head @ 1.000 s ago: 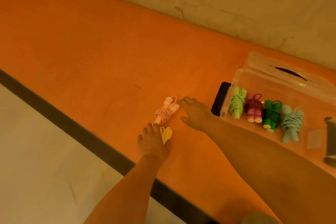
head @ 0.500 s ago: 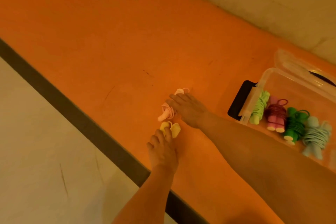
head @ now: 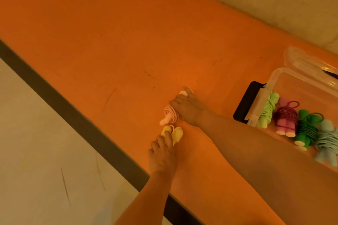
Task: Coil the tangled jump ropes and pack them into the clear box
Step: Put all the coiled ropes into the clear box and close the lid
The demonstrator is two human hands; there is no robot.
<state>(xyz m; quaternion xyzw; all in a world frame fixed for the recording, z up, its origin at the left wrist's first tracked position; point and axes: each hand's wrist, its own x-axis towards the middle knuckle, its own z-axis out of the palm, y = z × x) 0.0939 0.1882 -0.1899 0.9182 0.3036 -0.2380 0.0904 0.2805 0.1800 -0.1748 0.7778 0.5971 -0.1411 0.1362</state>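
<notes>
- The pink rope [head: 169, 115], already coiled, lies on the orange surface [head: 109, 42] and is covered by the right hand [head: 188, 108]; the fingers are curled over the bundle, though a full grip cannot be confirmed.
- The yellow rope [head: 175, 133] lies just near of the pink one, and its handles are touched by the fingertips of the left hand [head: 162, 157]; whether it is pinched or only pressed cannot be told.
- The two bundles are nearly touching, so a loop of one could be snagged by the other when either is lifted.
- If the pink rope is gripped only at one end, the coil could be loosened and slid off the handles on the way over.
- The clear box [head: 274, 78] stands well to the right, with four coiled ropes already laid in a row; the free space cannot be seen fully, so a packed bundle could be knocked askew.
- The black object [head: 247, 102] at the box's left end lies in the path and could be struck.
</notes>
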